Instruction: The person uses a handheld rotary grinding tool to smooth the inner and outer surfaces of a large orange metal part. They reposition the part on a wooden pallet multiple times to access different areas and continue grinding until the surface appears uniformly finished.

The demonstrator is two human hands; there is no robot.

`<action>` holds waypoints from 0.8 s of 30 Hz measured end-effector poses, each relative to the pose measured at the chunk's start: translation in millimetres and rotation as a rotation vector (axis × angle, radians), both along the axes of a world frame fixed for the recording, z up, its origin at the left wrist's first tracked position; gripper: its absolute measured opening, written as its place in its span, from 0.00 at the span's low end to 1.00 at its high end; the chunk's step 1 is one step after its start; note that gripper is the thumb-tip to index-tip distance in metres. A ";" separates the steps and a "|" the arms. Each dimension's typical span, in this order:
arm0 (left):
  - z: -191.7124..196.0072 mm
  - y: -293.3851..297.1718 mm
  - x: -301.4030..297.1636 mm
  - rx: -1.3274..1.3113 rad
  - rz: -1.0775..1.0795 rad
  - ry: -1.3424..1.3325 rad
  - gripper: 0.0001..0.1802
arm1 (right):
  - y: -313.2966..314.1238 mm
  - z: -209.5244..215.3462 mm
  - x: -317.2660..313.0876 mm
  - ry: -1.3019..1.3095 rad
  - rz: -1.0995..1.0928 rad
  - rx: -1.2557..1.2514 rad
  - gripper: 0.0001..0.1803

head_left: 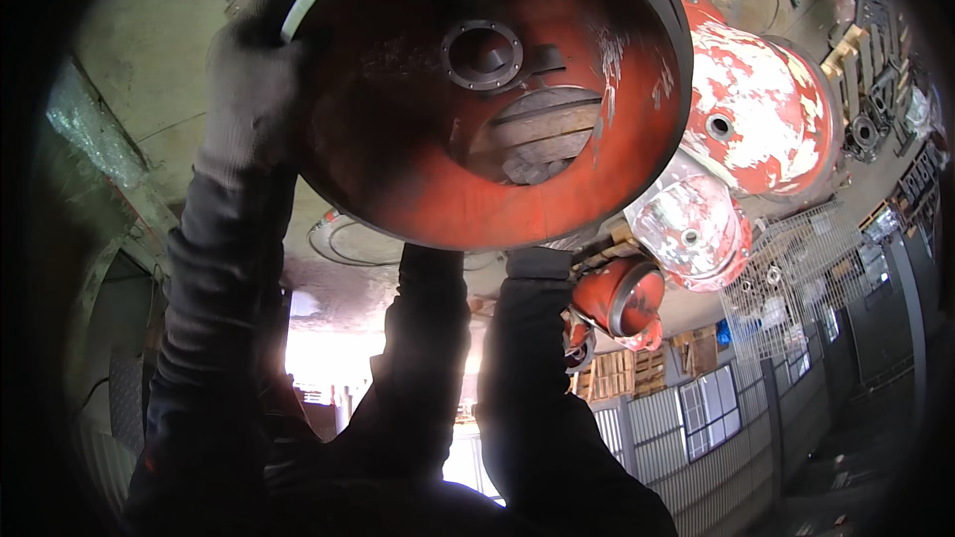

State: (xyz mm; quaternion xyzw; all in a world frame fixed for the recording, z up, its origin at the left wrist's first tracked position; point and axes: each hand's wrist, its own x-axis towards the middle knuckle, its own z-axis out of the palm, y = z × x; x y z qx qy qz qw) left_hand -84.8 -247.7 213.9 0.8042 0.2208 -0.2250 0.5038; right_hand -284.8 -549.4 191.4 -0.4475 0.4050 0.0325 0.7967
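A large round metal housing [438, 197], red-orange and scuffed inside, fills the top middle with its wide open end facing me. In its wall are a small ring flange [482, 55] with bolt holes and a bigger round opening, through which wooden boards [550, 125] show. My left hand [254, 80], in a grey knit glove with darker fingers, grips the housing's left rim, beside a pale lit stretch of edge. Its fingertips are partly hidden in shadow. Two dark-clothed limbs reach up to the housing's lower edge, their ends hidden. My right hand cannot be seen.
Right of the housing stand a big red shell with patchy white paint [761, 119], a smaller patchy shell [691, 229] and a red drum [627, 298]. A wire mesh cage [796, 268] is farther right. A cable [343, 249] curls on the floor below the left rim.
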 end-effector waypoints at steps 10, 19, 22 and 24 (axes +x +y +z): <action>66.0 -60.6 -51.7 -0.216 -0.158 -0.286 0.35 | -15.4 11.4 -24.2 0.006 -0.108 0.003 0.27; 117.4 -90.5 -94.3 0.043 -0.837 -0.422 0.39 | -36.9 24.3 -55.2 -0.051 -0.330 0.026 0.27; 119.5 -119.2 -106.7 0.068 -0.796 -0.633 0.43 | -46.4 21.4 -66.1 -0.089 -0.400 0.034 0.27; 120.6 -142.3 -117.4 0.139 -0.754 -0.631 0.45 | -52.7 15.7 -73.3 -0.125 -0.439 0.037 0.27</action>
